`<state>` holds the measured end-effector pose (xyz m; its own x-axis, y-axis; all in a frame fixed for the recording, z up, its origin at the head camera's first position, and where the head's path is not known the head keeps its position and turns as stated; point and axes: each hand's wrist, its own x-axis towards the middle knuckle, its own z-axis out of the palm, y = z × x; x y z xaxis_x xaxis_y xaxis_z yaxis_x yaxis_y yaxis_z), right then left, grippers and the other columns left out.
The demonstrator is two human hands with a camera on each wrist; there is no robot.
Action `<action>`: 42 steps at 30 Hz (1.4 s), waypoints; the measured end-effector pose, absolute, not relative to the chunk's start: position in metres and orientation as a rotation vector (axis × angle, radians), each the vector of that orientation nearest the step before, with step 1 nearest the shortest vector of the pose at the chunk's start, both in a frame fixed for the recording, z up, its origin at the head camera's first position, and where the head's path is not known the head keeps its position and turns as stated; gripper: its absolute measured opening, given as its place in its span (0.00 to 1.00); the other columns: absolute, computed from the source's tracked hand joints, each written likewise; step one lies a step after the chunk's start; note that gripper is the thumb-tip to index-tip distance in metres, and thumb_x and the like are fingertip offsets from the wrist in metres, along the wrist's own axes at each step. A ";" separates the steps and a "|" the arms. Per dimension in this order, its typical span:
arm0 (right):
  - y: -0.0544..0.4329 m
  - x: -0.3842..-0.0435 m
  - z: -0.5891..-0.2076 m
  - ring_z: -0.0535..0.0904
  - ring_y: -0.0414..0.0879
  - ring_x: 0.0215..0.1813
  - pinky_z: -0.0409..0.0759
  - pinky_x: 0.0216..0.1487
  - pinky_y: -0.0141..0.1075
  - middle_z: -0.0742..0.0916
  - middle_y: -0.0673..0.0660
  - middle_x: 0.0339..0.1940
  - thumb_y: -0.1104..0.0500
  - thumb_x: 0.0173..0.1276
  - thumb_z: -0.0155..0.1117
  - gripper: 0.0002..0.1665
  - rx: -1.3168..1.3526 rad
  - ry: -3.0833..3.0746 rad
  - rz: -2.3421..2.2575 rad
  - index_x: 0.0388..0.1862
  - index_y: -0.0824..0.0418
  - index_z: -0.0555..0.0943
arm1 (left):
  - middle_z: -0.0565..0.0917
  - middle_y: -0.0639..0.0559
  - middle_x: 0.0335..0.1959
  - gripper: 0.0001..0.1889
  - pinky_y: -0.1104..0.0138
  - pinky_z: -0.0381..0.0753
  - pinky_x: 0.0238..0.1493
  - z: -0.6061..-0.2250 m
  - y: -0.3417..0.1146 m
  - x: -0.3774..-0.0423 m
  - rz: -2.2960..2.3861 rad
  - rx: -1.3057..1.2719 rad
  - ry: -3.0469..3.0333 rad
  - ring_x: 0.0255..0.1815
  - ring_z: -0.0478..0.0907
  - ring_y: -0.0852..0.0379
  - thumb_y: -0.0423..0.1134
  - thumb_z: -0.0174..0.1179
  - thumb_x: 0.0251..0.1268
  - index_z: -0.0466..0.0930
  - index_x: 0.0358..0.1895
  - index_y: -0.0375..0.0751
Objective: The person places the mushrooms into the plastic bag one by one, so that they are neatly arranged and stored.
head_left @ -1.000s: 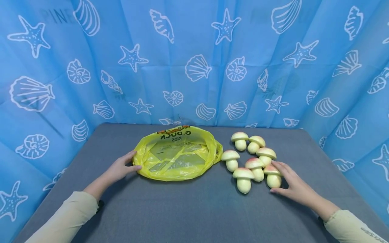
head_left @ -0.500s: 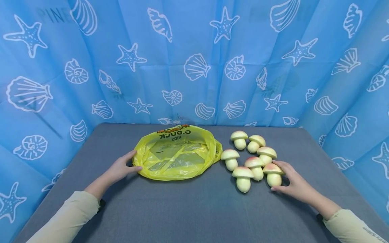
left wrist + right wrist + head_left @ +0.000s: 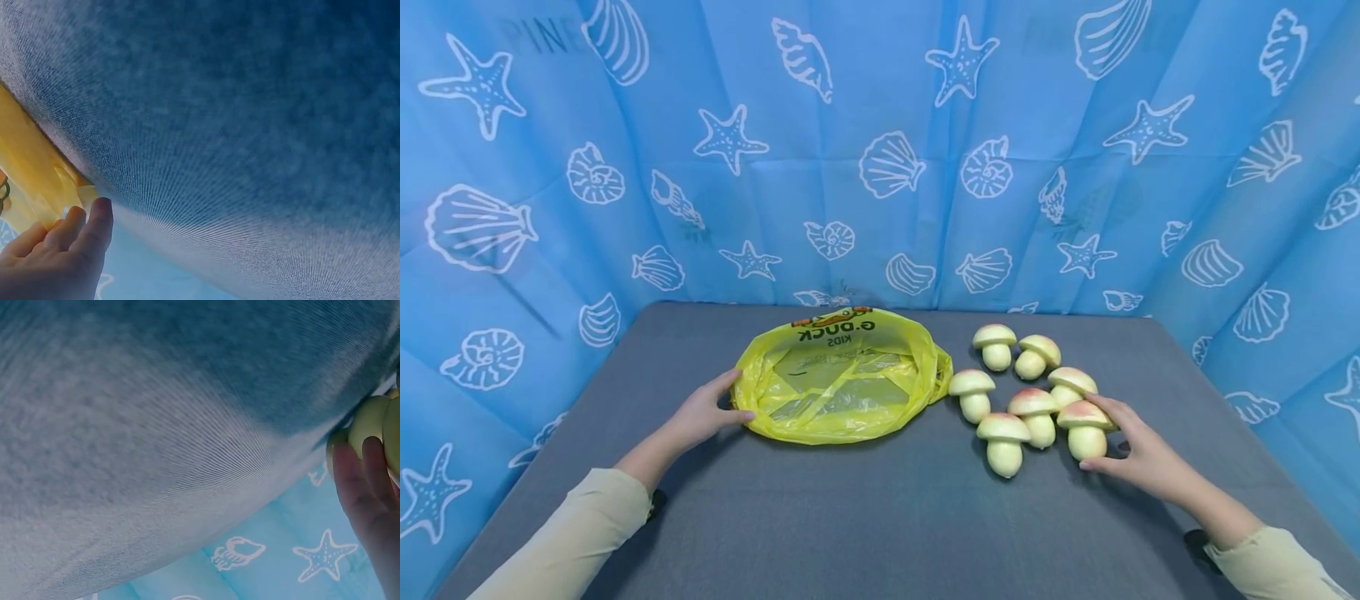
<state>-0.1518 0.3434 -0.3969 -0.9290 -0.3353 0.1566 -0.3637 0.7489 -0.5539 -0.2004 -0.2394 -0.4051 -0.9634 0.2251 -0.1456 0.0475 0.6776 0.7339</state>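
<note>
A yellow plastic bag (image 3: 842,425) lies mouth up on the table, its rim spread into a wide oval. My left hand (image 3: 703,412) holds the bag's left edge, thumb over the rim; in the left wrist view, fingers (image 3: 94,228) touch the yellow film. Several pale yellow toy mushrooms with reddish-tinged caps are grouped right of the bag. At the group's right side, my right hand (image 3: 1138,450) grips a mushroom (image 3: 1084,440) between thumb and fingers. It stands on its stem against a neighbouring mushroom (image 3: 1070,385). In the right wrist view, fingers (image 3: 356,481) partly cover pale green-yellow mushrooms.
Other mushrooms, among them a front one (image 3: 1003,450) and a back one (image 3: 995,350), stand close by. Grey cloth covers the table (image 3: 850,525). A blue curtain (image 3: 880,225) with white shells and starfish hangs along the back and sides.
My right hand has shifted slightly right with the gripped mushroom, and the mushroom behind it has moved a little right too. The left hand and the bag stay in place.
</note>
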 end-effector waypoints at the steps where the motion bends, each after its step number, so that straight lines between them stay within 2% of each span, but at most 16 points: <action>1: 0.343 -0.152 -0.395 0.72 0.66 0.52 0.79 0.36 0.52 0.67 0.76 0.62 0.61 0.53 0.78 0.54 0.565 -2.905 0.944 0.72 0.74 0.57 | 0.47 0.25 0.74 0.48 0.40 0.51 0.69 -0.405 -0.239 -0.200 1.160 0.219 2.666 0.73 0.45 0.28 0.45 0.65 0.64 0.45 0.74 0.23; 5: 0.341 -0.154 -0.390 0.72 0.66 0.53 0.81 0.36 0.46 0.67 0.75 0.62 0.61 0.56 0.76 0.54 0.539 -2.920 0.975 0.73 0.73 0.55 | 0.47 0.25 0.74 0.48 0.41 0.55 0.69 -0.405 -0.240 -0.200 1.184 0.214 2.657 0.72 0.49 0.28 0.43 0.66 0.64 0.44 0.74 0.23; 7: 0.340 -0.154 -0.389 0.72 0.63 0.53 0.82 0.37 0.43 0.67 0.75 0.63 0.61 0.56 0.76 0.54 0.534 -2.917 0.978 0.74 0.73 0.55 | 0.46 0.25 0.74 0.48 0.41 0.58 0.68 -0.406 -0.240 -0.200 1.205 0.212 2.647 0.72 0.51 0.28 0.42 0.66 0.64 0.43 0.75 0.24; 9: 0.339 -0.155 -0.387 0.72 0.57 0.53 0.82 0.37 0.41 0.67 0.75 0.63 0.61 0.56 0.76 0.54 0.531 -2.915 0.974 0.74 0.73 0.55 | 0.45 0.25 0.75 0.47 0.42 0.61 0.67 -0.407 -0.240 -0.201 1.236 0.217 2.630 0.71 0.54 0.28 0.41 0.65 0.64 0.43 0.75 0.23; 12: 0.337 -0.155 -0.384 0.70 0.41 0.53 0.82 0.37 0.39 0.67 0.74 0.64 0.61 0.56 0.76 0.54 0.537 -2.896 0.963 0.74 0.72 0.55 | 0.44 0.26 0.75 0.47 0.43 0.64 0.65 -0.408 -0.240 -0.201 1.277 0.222 2.602 0.70 0.56 0.29 0.39 0.65 0.65 0.42 0.75 0.23; 16: 0.336 -0.156 -0.381 0.62 0.21 0.51 0.81 0.38 0.38 0.67 0.74 0.66 0.62 0.56 0.76 0.53 0.547 -2.865 0.970 0.74 0.72 0.56 | 0.43 0.25 0.75 0.47 0.44 0.65 0.65 -0.408 -0.240 -0.202 1.290 0.219 2.585 0.70 0.54 0.28 0.38 0.64 0.65 0.41 0.75 0.23; 19: 0.336 -0.157 -0.379 0.59 0.16 0.50 0.81 0.39 0.37 0.67 0.74 0.67 0.63 0.56 0.76 0.51 0.560 -2.850 0.989 0.73 0.72 0.57 | 0.43 0.25 0.75 0.47 0.44 0.65 0.65 -0.408 -0.239 -0.202 1.290 0.212 2.579 0.70 0.54 0.27 0.38 0.65 0.65 0.41 0.75 0.23; 22: 0.335 -0.158 -0.377 0.60 0.15 0.50 0.81 0.39 0.35 0.69 0.71 0.66 0.64 0.57 0.75 0.49 0.574 -2.831 1.006 0.72 0.72 0.59 | 0.43 0.25 0.75 0.47 0.44 0.66 0.64 -0.407 -0.239 -0.201 1.295 0.207 2.570 0.70 0.54 0.27 0.37 0.64 0.65 0.41 0.75 0.23; 23: 0.335 -0.158 -0.377 0.61 0.16 0.50 0.81 0.40 0.35 0.70 0.67 0.66 0.64 0.57 0.75 0.48 0.579 -2.821 1.011 0.72 0.71 0.60 | 0.43 0.25 0.75 0.47 0.44 0.66 0.64 -0.407 -0.239 -0.201 1.298 0.205 2.567 0.70 0.54 0.27 0.37 0.64 0.65 0.41 0.75 0.23; 27: 0.335 -0.159 -0.377 0.65 0.18 0.50 0.81 0.40 0.35 0.67 0.36 0.65 0.65 0.56 0.75 0.46 0.611 -2.768 1.029 0.70 0.70 0.62 | 0.42 0.25 0.75 0.47 0.44 0.66 0.64 -0.407 -0.239 -0.201 1.303 0.198 2.563 0.70 0.54 0.27 0.37 0.64 0.65 0.40 0.75 0.23; 29: 0.335 -0.159 -0.376 0.66 0.19 0.51 0.81 0.40 0.34 0.64 0.25 0.61 0.67 0.56 0.75 0.45 0.628 -2.740 1.041 0.69 0.70 0.63 | 0.43 0.25 0.75 0.47 0.44 0.66 0.64 -0.407 -0.239 -0.201 1.303 0.194 2.566 0.70 0.54 0.27 0.37 0.64 0.65 0.41 0.75 0.23; 30: 0.334 -0.159 -0.376 0.66 0.19 0.51 0.81 0.41 0.34 0.63 0.22 0.60 0.67 0.55 0.75 0.45 0.634 -2.729 1.048 0.69 0.70 0.63 | 0.43 0.25 0.75 0.47 0.44 0.66 0.64 -0.407 -0.239 -0.201 1.303 0.192 2.567 0.70 0.54 0.27 0.37 0.64 0.65 0.41 0.75 0.23; 42: 0.317 -0.162 -0.366 0.69 0.21 0.51 0.81 0.41 0.31 0.65 0.25 0.60 0.69 0.56 0.73 0.43 0.704 -2.660 1.110 0.69 0.69 0.63 | 0.44 0.25 0.75 0.47 0.45 0.66 0.64 -0.408 -0.238 -0.202 1.298 0.171 2.573 0.70 0.55 0.28 0.37 0.65 0.64 0.42 0.75 0.24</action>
